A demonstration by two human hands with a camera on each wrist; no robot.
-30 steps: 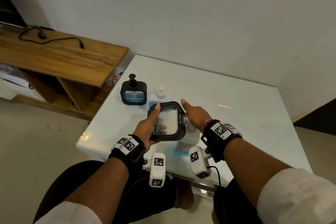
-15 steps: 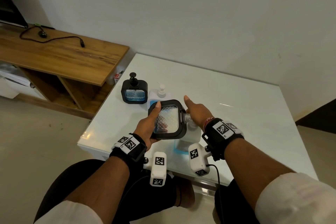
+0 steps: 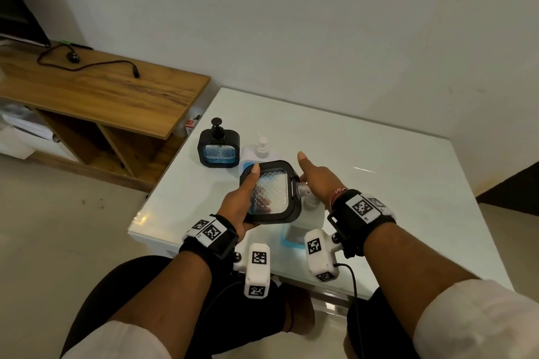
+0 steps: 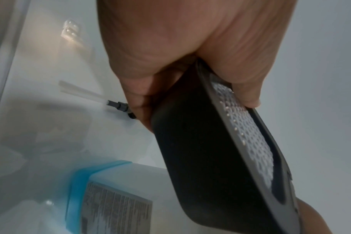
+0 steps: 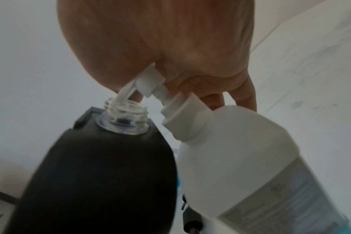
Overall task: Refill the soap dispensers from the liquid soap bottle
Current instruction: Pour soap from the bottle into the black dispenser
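Left hand point(image 3: 237, 207) grips tilted black dispenser point(image 3: 271, 192), frame centre; right hand point(image 3: 316, 181), fingers curled, presses soap bottle point(image 5: 240, 150) pump, spout in dispenser's neck.

No legible text, brand or number is shown in any view. A printed label point(image 4: 118, 212) is carried on the liquid soap bottle point(image 5: 250, 158), but in the left wrist view its lines of small print are blurred past reading, and in the right wrist view only a grey, smeared label edge is seen. Square black-and-white coded markers point(image 3: 362, 207) are borne by the wrist bands and the white camera housings; only patterns are given, no letters. A small red-and-white package point(image 3: 191, 122) beside the table is too small to be read.
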